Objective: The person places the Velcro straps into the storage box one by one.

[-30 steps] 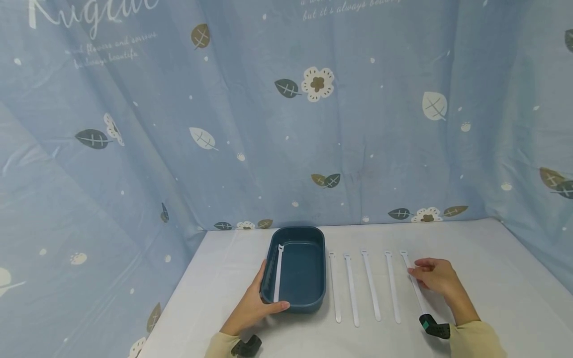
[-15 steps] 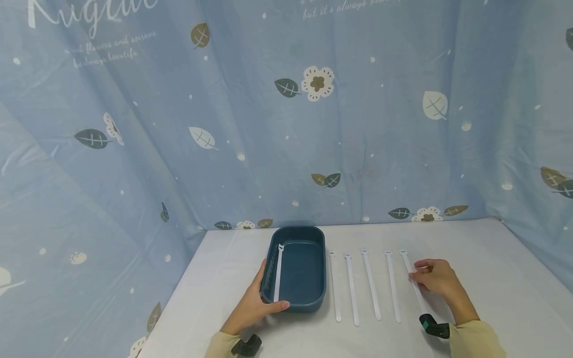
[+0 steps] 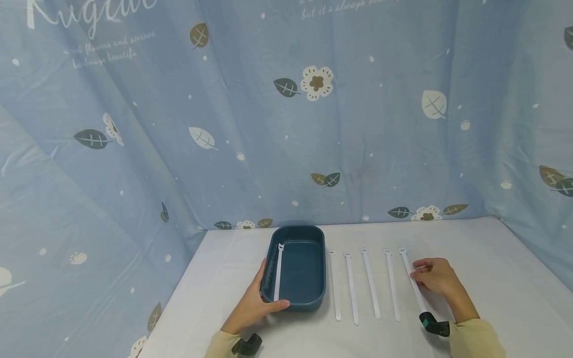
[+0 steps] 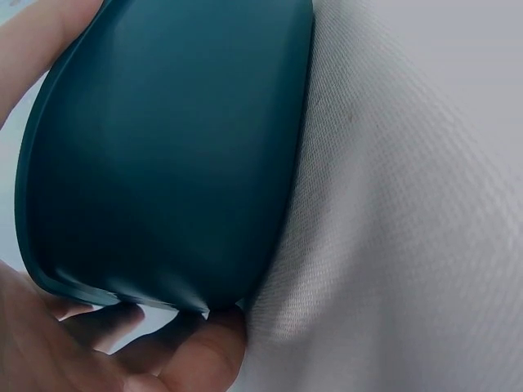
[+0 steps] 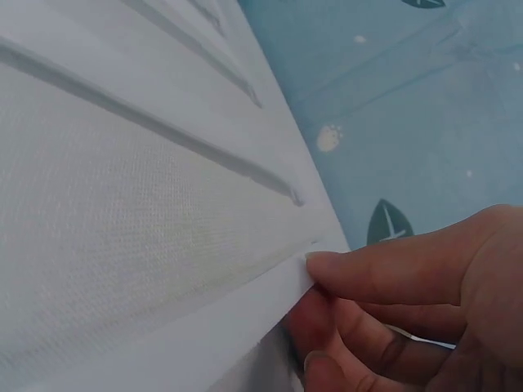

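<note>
In the head view my left hand [image 3: 252, 307] holds a dark teal plastic basket [image 3: 302, 273] by its near left corner, thumb over the near rim. The left wrist view shows my fingers bent against the basket's side. One white cable tie [image 3: 278, 272] with a slotted head lies inside along the left wall. To the basket's right, several similar cable ties [image 3: 371, 286] lie spread in a row on the table. My right hand [image 3: 437, 276] pinches the rightmost cable tie [image 3: 419, 297] between thumb and fingers; in the right wrist view it is raised off the cloth at the pinch.
A white cloth covers the table [image 3: 483, 253]. Behind and to the sides hangs a blue curtain [image 3: 268, 124] with leaf and flower prints, meeting the table's back edge. Black wrist cameras [image 3: 433, 325] sit at both sleeves.
The fingertips of my right hand have shifted slightly toward me along the rightmost cable tie. My left hand and the basket stay where they were.
</note>
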### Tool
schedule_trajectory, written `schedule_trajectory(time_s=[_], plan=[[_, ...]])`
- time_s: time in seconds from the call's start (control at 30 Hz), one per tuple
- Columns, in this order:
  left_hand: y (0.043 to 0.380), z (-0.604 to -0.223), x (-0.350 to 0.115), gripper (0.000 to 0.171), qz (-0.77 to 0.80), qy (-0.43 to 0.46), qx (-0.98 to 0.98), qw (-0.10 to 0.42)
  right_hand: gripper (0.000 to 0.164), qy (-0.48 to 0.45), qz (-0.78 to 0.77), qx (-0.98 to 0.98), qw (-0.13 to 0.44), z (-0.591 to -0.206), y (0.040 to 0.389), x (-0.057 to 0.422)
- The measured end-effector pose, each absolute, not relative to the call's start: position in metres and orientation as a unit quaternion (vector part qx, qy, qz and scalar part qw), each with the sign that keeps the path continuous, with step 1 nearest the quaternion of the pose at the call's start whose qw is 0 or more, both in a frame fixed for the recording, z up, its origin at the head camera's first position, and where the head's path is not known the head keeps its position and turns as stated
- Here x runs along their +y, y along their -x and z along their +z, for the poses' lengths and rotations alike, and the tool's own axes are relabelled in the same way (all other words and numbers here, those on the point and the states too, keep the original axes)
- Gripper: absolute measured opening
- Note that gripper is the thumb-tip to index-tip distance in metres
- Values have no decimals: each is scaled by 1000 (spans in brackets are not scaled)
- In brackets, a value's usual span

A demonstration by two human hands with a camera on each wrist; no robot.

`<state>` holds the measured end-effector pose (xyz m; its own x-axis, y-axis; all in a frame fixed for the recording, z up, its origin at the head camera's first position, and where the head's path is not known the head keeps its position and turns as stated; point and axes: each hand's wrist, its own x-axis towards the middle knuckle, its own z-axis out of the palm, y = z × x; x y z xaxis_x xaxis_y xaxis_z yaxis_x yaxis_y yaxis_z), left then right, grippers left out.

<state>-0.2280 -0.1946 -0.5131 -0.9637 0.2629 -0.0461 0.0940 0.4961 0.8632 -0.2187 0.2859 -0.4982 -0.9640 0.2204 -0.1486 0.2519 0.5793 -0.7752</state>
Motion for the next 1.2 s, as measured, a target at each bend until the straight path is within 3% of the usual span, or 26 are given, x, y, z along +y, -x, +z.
schedule_trajectory(time_s=[0.5,1.2], plan=[[228,-513,-196,122,491,-107,861,82,39,-130,-465,875,29,-492,216,289],[229,-514,-194,123,482,-98,867,84,53,-129,-521,843,33,-485,215,290]])
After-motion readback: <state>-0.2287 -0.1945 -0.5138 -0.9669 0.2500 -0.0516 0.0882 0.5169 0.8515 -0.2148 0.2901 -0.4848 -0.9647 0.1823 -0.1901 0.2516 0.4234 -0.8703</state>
